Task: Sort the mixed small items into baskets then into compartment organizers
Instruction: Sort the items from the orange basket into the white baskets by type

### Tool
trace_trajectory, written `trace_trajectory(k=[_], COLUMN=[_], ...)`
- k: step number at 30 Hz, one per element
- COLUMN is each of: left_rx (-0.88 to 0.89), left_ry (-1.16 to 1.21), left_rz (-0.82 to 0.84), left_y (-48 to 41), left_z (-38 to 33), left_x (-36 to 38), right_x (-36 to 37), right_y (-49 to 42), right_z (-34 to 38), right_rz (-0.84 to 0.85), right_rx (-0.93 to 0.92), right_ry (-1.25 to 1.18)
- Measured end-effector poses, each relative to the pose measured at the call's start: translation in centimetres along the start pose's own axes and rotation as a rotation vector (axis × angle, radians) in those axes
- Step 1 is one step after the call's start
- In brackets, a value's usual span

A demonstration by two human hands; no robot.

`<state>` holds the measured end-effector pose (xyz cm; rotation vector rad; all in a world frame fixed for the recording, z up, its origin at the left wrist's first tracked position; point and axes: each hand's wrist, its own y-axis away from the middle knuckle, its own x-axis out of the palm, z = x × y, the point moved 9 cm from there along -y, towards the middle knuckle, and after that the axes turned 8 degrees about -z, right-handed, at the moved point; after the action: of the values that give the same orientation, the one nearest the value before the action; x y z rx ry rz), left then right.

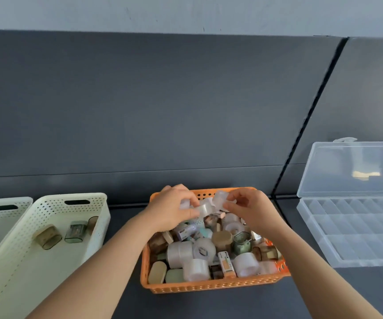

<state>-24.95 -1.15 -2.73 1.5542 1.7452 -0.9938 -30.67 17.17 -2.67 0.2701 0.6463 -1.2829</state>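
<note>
Above the far end of the orange basket [209,287] at mid-bench, the left hand [172,209] pinched a clear tape roll [205,207] and the right hand [252,209] pinched a blurred clear piece [220,195], with the white basket [82,198] to the left and the open compartment organizer [358,240] at the bench's right edge.

A plain sorting workstation, more workshop bench than home: a dark grey matte tabletop [232,305] runs up against tall dark grey panels [139,100] at the far side, joined by a black seam [312,111] on the right, with a pale painted wall [185,10] above them. Storage ware stands in a row on it: two white perforated baskets [97,226] at the left, an orange basket [209,287] heaped with tape rolls [179,254] and small cases [157,272] in the middle, a clear compartment organizer [358,238] with its lid raised at the right
</note>
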Motion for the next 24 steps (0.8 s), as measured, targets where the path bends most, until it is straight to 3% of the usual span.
trace_trajectory(k=[3, 8, 13, 18, 24], left_rx=[-0.022, -0.060, -0.190, -0.372, -0.311], left_ry=[0.122, -0.002, -0.064, -0.013, -0.186], left_rz=[-0.169, -0.451, -0.549, -0.510, -0.267], left_y=[3.3, 11.6, 19.8, 24.2, 22.4], left_z=[2.3, 8.9, 18.6, 29.9, 36.7], left_x=[-5.1, -14.0, -21.7, -26.0, -25.5], right_x=[2.3, 9.8, 19.8, 29.1, 37.0], right_y=[0.2, 1.5, 3.9, 5.9, 6.2], right_z=[3.7, 11.3, 18.9, 24.6, 28.5], right_rz=[0.008, 0.090, 0.186, 0.233, 0.192], right_rx=[-0.055, -0.154, -0.226, -0.210, -0.242], right_ry=[-0.043, -0.137, -0.211, -0.199, 0.009])
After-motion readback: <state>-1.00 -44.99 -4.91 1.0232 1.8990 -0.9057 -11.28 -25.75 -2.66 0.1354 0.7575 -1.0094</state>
